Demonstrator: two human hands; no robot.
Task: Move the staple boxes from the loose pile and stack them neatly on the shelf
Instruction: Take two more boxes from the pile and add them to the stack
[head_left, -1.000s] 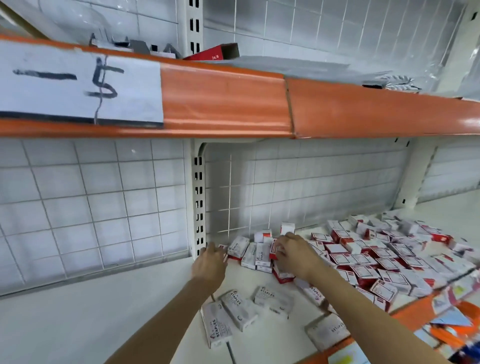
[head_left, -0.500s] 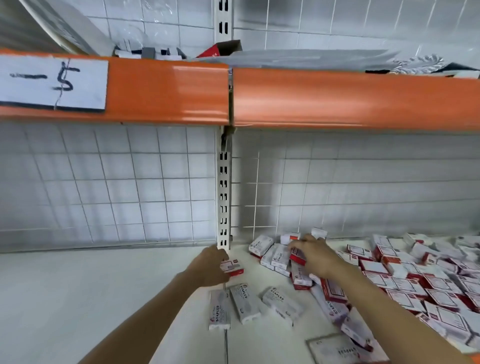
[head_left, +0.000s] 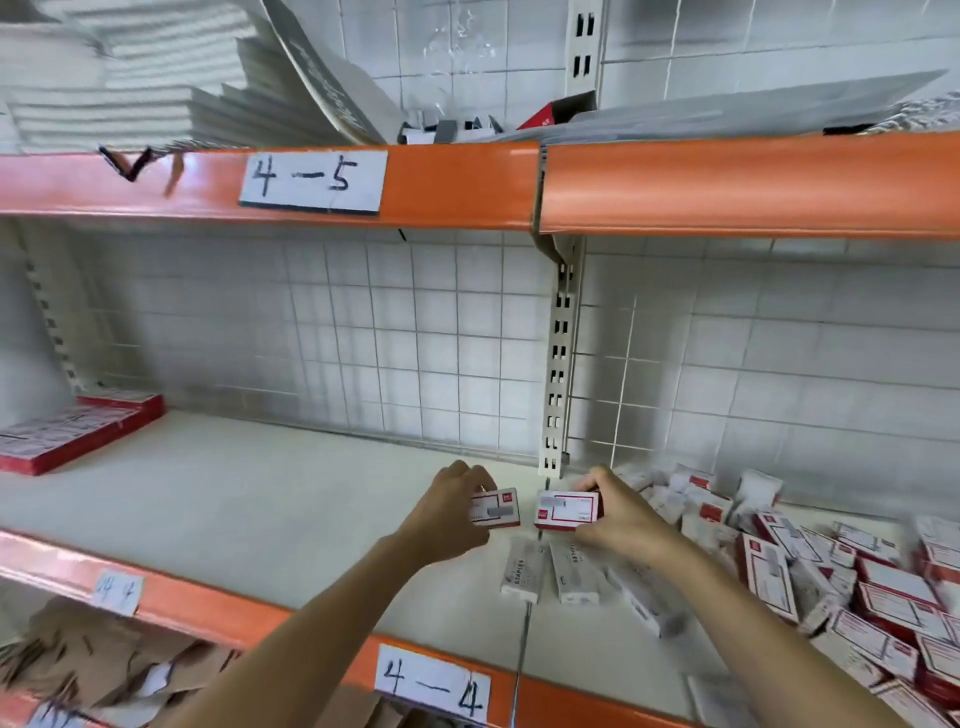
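My left hand (head_left: 451, 512) grips a small red-and-white staple box (head_left: 497, 509) just above the white shelf (head_left: 270, 499). My right hand (head_left: 621, 514) grips a second staple box (head_left: 567, 511) beside it, a small gap between the two. A loose pile of staple boxes (head_left: 831, 571) covers the shelf's right part. Three white boxes (head_left: 561, 571) lie flat below my hands. A neat stack of red-and-white boxes (head_left: 67, 431) sits at the far left of the shelf.
An orange shelf beam (head_left: 467, 182) labelled 4-5 runs overhead, carrying paper stacks and clutter. The front edge (head_left: 218, 608) is orange, labelled 4-4. A slotted white upright (head_left: 558, 374) stands behind my hands. White wire grid lines the back wall.
Both hands have lifted off the pile, each with a box, and shifted left. The view has swung left, bringing the far-left stack and the 4-4 label into sight.
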